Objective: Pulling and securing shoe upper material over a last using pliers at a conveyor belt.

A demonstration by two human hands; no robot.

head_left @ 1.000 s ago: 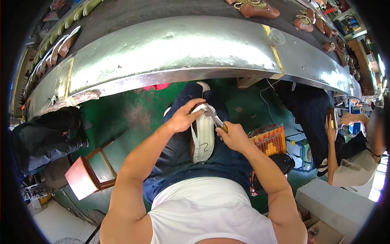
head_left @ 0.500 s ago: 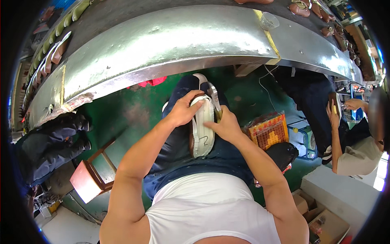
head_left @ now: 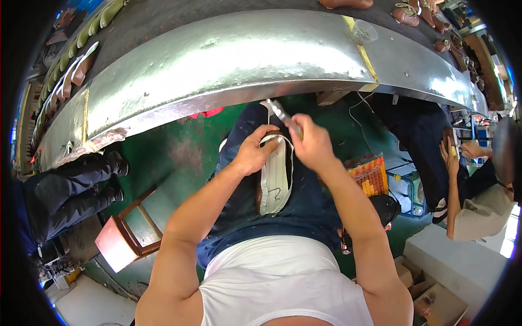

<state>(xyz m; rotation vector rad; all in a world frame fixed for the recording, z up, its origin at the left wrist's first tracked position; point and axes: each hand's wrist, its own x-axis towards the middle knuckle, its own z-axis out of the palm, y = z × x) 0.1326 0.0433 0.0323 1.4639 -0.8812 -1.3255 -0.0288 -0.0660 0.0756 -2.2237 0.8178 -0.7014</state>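
An upside-down shoe (head_left: 276, 185) with a whitish underside, a pale rim and a dark curved mark lies lengthwise on my lap. Brown shows along its left side. My left hand (head_left: 255, 152) is closed round its far end, thumb pressed on the underside. My right hand (head_left: 311, 142) is a fist round the handle of a shiny metal hand tool, apparently pincers (head_left: 279, 112). The tool slants up and left, just beyond the shoe's far end. Blur hides its jaws, and I cannot tell whether it touches the shoe.
A metal-edged bench (head_left: 228, 57) curves across ahead, bearing brown shoes (head_left: 406, 15), green shoe parts (head_left: 111, 13) and a clear cup (head_left: 364, 32). A wooden stool (head_left: 122, 239) stands left, a beaded seat mat (head_left: 371, 176) right. A co-worker (head_left: 481, 212) sits at far right; another person's legs (head_left: 70, 190) show left.
My right hand has risen off the shoe's right edge, lifting the tool up and away from me. My left hand stays on the far end. The view has shifted slightly.
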